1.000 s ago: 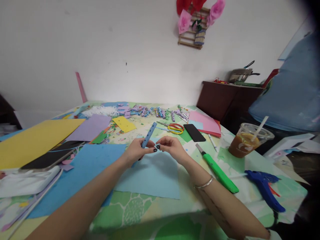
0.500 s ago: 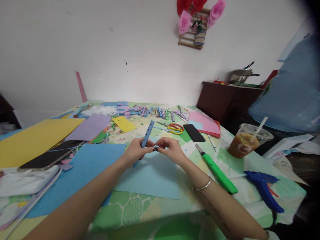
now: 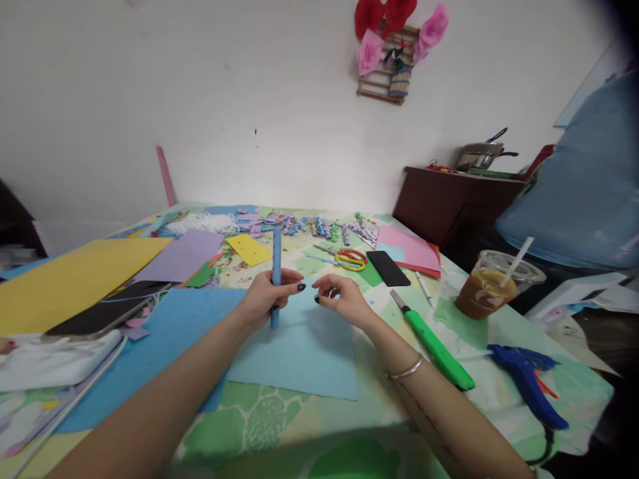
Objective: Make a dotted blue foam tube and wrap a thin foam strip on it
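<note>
In my left hand point(image 3: 267, 298), closed thumb against fingers, a narrow blue paper strip point(image 3: 276, 256) stands nearly upright. Its ends stick out above and below the grip. To the right, apart from it, hovers my right hand point(image 3: 340, 299) with bent fingers. A small gap shows between its thumb and index fingertip, and I see nothing held there. Both hands are over a light blue paper sheet point(image 3: 299, 359) on the patterned tablecloth. A darker blue sheet point(image 3: 164, 352) lies under and beside my left forearm.
Right of my right hand are a green utility knife point(image 3: 439, 349) with blade out, a blue glue gun point(image 3: 529, 386) and a drink cup point(image 3: 486, 286). Scissors point(image 3: 352, 259) and a black phone point(image 3: 388, 268) lie beyond. Coloured sheets and another phone point(image 3: 107, 309) are at left; paper curls point(image 3: 319, 227) line the back.
My hands have drawn apart; their fingertips met before. The blue strip has turned from slanting, dotted face showing, to nearly upright and narrower in view.
</note>
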Demonstrator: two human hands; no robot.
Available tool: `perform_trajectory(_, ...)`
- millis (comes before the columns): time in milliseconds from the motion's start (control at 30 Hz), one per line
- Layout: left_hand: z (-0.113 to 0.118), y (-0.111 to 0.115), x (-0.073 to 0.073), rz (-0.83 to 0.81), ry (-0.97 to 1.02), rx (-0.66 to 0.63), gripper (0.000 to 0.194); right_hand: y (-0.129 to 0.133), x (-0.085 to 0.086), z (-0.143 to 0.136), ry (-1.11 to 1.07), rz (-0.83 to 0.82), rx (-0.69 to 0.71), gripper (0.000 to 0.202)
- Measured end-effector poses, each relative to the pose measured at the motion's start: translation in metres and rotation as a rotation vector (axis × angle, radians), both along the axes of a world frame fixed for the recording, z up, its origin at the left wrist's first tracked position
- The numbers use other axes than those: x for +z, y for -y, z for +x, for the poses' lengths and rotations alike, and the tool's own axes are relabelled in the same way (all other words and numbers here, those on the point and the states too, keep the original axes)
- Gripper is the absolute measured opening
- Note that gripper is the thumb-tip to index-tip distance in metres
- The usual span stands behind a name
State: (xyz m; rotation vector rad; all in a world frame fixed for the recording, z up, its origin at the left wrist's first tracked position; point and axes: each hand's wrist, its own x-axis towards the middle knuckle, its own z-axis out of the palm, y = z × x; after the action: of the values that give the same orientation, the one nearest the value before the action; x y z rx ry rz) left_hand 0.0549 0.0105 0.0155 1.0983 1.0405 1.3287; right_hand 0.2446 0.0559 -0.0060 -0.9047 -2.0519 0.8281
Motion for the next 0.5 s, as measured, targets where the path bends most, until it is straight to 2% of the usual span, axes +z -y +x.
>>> perform_trajectory(233, -0.004, -0.001, 0.004, 0.029, 0.21, -0.004, 0.032, 0.001, 0.0, 0.001, 0.164, 0.131, -0.011, 0.027)
perform_trajectory(500, -0.016, 0.0, 0.02, 0.094, 0.443, 0.051, 0.024, -0.001, 0.0, 0.002, 0.361, 0.181, -0.024, 0.026)
